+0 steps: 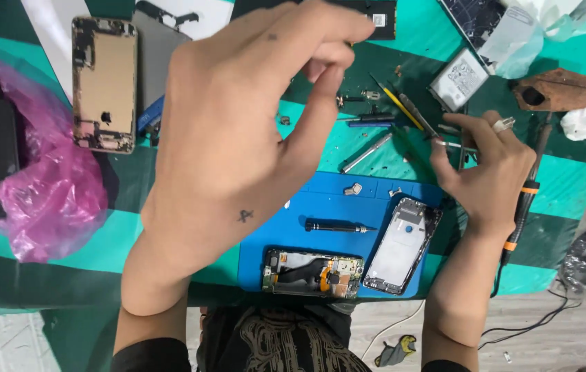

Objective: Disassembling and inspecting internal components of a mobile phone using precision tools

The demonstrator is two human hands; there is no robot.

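Observation:
My left hand [238,145] is raised close to the camera, above the table. Its thumb and fingertips are curled toward each other, and I cannot tell whether anything small sits between them. My right hand [489,172] reaches to the tools at the right and pinches a thin metal tool [459,145] lying there. On the blue work mat [327,200] lie an opened phone [312,272] with its boards exposed, a phone frame [402,244] and a black screwdriver [338,226].
A gold phone back housing [105,84] lies at the back left beside a pink plastic bag [52,186]. Loose tools [393,110], a battery [458,79], a brown pad [551,89] and a soldering iron [527,193] lie on the right. The table's front edge runs below the mat.

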